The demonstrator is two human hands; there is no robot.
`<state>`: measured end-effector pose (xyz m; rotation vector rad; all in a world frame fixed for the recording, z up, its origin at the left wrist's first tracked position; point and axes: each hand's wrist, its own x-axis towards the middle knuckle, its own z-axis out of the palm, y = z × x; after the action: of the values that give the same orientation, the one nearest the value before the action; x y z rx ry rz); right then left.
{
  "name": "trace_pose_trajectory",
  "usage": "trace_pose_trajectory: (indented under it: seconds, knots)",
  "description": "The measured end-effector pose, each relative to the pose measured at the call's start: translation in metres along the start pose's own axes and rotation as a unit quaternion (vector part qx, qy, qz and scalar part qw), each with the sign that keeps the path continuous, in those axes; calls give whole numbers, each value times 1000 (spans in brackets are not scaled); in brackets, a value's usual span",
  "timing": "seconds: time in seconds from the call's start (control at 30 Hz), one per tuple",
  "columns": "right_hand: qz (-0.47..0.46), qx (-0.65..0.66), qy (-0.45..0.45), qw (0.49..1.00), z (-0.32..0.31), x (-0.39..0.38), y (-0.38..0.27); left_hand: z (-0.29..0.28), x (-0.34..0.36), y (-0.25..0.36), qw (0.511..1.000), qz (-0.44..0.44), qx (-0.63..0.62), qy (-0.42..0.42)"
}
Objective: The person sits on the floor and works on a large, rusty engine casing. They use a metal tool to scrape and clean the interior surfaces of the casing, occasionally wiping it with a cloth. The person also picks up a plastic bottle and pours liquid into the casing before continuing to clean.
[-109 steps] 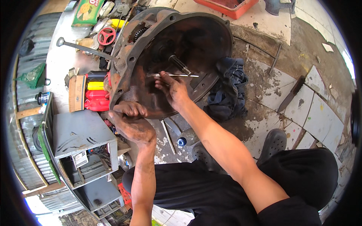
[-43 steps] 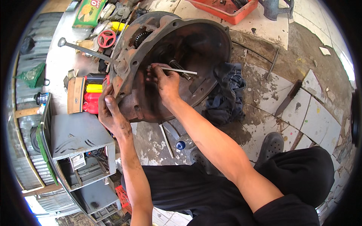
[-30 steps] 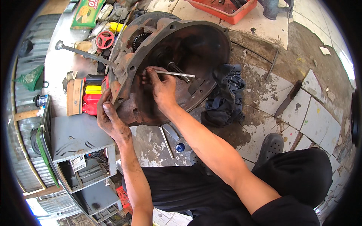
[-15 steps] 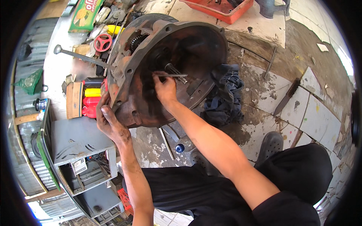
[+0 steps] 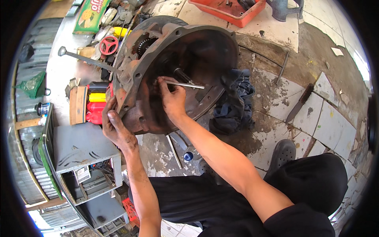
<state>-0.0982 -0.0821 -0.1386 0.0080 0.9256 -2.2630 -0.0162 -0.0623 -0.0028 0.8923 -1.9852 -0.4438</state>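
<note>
A large rusty bell-shaped gearbox housing faces me, its hollow side open and a splined shaft standing out from the dark middle. My left hand grips the housing's lower left rim, thumb on the near side and fingers behind. Inside the hollow, my right hand pinches one end of a thin silver wrench-like bar; its free end points right, past the tip of the shaft. The bar's held end is hidden by my fingers. A long metal lever sticks out from the housing's left side.
A dark crumpled cloth lies right of the housing. Below it are a metal rod and a blue cap. At left stands a grey metal cabinet; a red tray sits at the back. Broken tiles cover the right-hand floor.
The silver bar has swung, its free end now lower and further right. My right hand has turned slightly with it. My left hand keeps its hold on the rim.
</note>
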Motion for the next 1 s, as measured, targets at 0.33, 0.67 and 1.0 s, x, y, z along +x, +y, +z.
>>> trace_pose_trajectory:
  seconds: [0.33,0.67,1.0]
  knots:
    - [50,116,-19,992,3,8,2,2,-1,4,999,12,32,0]
    - [60,45,-35,997,3,15,-5,6,1,5,1000,-9,-4,7]
    - [61,26,-31,997,-2,22,-7,9,1,8,1000,-10,18,-1]
